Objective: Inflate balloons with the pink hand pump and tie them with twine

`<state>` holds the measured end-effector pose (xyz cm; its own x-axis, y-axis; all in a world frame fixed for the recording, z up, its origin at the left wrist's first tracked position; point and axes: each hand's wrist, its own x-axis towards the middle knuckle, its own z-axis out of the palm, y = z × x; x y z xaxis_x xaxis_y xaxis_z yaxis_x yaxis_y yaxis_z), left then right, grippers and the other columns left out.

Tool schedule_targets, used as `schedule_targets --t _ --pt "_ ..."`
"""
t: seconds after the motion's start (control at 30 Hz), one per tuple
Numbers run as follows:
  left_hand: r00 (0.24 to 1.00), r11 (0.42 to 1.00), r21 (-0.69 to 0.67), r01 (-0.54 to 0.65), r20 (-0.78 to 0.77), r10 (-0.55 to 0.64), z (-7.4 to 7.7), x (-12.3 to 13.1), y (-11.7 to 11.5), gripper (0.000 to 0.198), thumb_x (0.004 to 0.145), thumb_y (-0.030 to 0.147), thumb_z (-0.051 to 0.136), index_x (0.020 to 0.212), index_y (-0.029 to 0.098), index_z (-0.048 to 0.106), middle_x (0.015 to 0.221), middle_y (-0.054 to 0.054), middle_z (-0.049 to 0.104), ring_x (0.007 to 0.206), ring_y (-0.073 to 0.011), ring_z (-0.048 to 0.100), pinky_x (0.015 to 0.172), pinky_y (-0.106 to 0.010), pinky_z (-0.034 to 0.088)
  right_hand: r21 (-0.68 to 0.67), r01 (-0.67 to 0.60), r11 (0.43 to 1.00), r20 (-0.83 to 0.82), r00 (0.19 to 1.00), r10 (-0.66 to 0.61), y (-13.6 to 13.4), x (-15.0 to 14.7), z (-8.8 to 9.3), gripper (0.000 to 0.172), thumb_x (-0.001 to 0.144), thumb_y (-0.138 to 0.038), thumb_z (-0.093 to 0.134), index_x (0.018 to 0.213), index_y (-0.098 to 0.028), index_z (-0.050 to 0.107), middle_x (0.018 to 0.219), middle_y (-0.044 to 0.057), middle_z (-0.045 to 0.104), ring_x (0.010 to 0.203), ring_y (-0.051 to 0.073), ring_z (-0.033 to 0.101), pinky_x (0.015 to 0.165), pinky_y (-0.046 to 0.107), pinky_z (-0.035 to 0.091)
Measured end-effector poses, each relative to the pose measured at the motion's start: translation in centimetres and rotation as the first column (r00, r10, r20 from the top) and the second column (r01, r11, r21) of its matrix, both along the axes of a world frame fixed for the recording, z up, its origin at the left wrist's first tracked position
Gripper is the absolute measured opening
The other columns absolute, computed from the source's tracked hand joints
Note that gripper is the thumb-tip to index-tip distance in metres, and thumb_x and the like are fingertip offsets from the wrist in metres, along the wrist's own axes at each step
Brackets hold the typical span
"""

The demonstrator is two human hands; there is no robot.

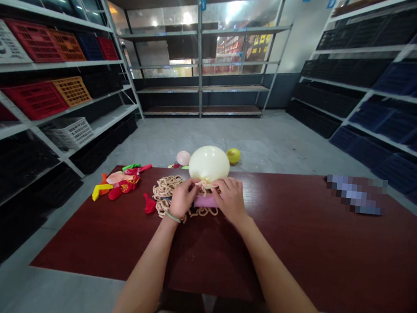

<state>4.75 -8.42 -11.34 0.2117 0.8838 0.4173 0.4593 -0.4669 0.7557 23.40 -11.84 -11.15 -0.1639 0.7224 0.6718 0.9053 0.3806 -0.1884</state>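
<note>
An inflated cream balloon [210, 162] rests at the table's far edge, right in front of my hands. My left hand [183, 197] and my right hand [231, 198] are both closed, pinching a beige cord [202, 185] at the near side of the balloon. Whether the fingers also grip the balloon's neck is hidden. Beneath the hands lies a pink-purple cylinder [206, 201], partly covered. More of the beige cord lies in a looped pile [166, 187] beside my left hand. Left of that pile is a red uninflated balloon [149, 203].
Several uninflated coloured balloons [119, 182] lie on the dark red table [295, 248] at left. A pixelated object [354, 194] is at right. Beyond the far edge are a pink balloon [183, 158] and a yellow balloon [233, 155]. Shelves with crates [33, 98] flank the room.
</note>
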Motion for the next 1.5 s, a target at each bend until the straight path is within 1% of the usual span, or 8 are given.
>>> schedule_targets --t 0.13,0.33,0.7,1.0,1.13,1.27,1.37,1.5 --pt "1.0 1.0 -0.013 0.013 0.0 -0.013 -0.1 0.1 0.0 0.019 0.093 0.033 0.054 0.098 0.021 0.068 0.086 -0.002 0.072 0.076 -0.0162 0.064 0.071 -0.026 0.046 -0.011 -0.027 1.0 0.04 0.999 0.028 0.0 -0.1 -0.3 0.025 0.097 -0.04 0.051 0.11 -0.021 0.06 0.11 0.008 0.065 0.103 0.023 0.05 0.087 0.037 0.03" --pt "0.999 0.999 0.019 0.048 0.005 -0.049 0.1 0.2 -0.2 0.017 0.093 0.031 0.054 0.097 0.021 0.067 0.092 -0.003 0.072 0.082 -0.0166 0.065 0.077 -0.027 0.047 -0.001 -0.016 1.0 0.139 0.99 0.016 -0.1 -0.7 -0.2 0.022 0.1 -0.031 0.043 0.091 -0.02 0.06 0.093 0.006 0.066 0.092 0.021 0.049 0.082 0.038 0.027" --pt "0.988 0.988 -0.013 -0.153 0.011 0.153 -0.1 0.1 0.2 0.02 0.093 0.036 0.054 0.085 0.02 0.062 0.077 -0.001 0.067 0.071 -0.0152 0.06 0.069 -0.026 0.044 0.052 -0.036 0.998 0.137 0.99 0.029 -0.4 -0.7 0.1 0.023 0.095 -0.024 0.048 0.075 -0.019 0.057 0.078 0.003 0.062 0.084 0.019 0.045 0.08 0.037 0.025" --pt "0.972 0.987 0.03 -0.16 0.181 0.152 -0.5 0.2 0.5 0.021 0.092 0.039 0.056 0.092 0.019 0.062 0.084 -0.003 0.068 0.078 -0.0164 0.064 0.075 -0.029 0.05 0.071 -0.04 0.997 -0.015 0.999 0.041 0.2 -0.5 -2.3 0.022 0.097 -0.033 0.049 0.09 -0.018 0.063 0.082 0.004 0.066 0.081 0.019 0.053 0.077 0.033 0.032" --pt "0.944 0.998 -0.028 -0.056 0.323 0.062 -0.3 0.4 0.9 0.033 0.091 0.036 0.057 0.12 0.02 0.059 0.116 -0.011 0.068 0.105 -0.0206 0.066 0.09 -0.034 0.052 0.05 -0.031 0.998 -0.085 0.996 0.035 0.5 -0.2 -2.8 0.025 0.095 -0.038 0.05 0.094 -0.018 0.064 0.087 0.006 0.067 0.087 0.02 0.058 0.079 0.033 0.036" --pt "0.943 0.983 -0.076 0.167 0.304 -0.137 -0.6 0.3 1.4 0.066 0.09 0.029 0.057 0.151 0.03 0.031 0.154 -0.012 0.039 0.132 -0.0225 0.051 0.102 -0.035 0.048 0.033 -0.049 0.998 -0.092 0.994 0.052 0.5 -0.2 -2.8 0.022 0.095 -0.035 0.05 0.095 -0.019 0.064 0.091 0.007 0.068 0.091 0.021 0.058 0.082 0.033 0.037" --pt "0.946 0.995 -0.076 0.066 0.32 -0.038 -0.8 -0.1 1.8 0.058 0.093 0.03 0.052 0.148 0.026 0.036 0.143 -0.013 0.053 0.125 -0.0203 0.057 0.101 -0.035 0.049 0.01 -0.053 0.999 -0.073 0.996 0.054 0.5 0.0 -2.7 0.022 0.096 -0.036 0.049 0.096 -0.02 0.065 0.093 0.007 0.067 0.092 0.022 0.058 0.082 0.034 0.038" --pt "0.937 0.988 -0.065 -0.14 0.314 0.153 -0.8 -0.7 1.5 0.036 0.096 0.037 0.048 0.123 0.018 0.06 0.098 -0.009 0.072 0.091 -0.018 0.07 0.086 -0.033 0.054 -0.105 -0.08 0.991 0.027 0.996 0.083 0.4 0.2 -2.2 0.024 0.093 -0.041 0.055 0.103 -0.021 0.065 0.1 0.008 0.067 0.098 0.023 0.058 0.085 0.034 0.038"
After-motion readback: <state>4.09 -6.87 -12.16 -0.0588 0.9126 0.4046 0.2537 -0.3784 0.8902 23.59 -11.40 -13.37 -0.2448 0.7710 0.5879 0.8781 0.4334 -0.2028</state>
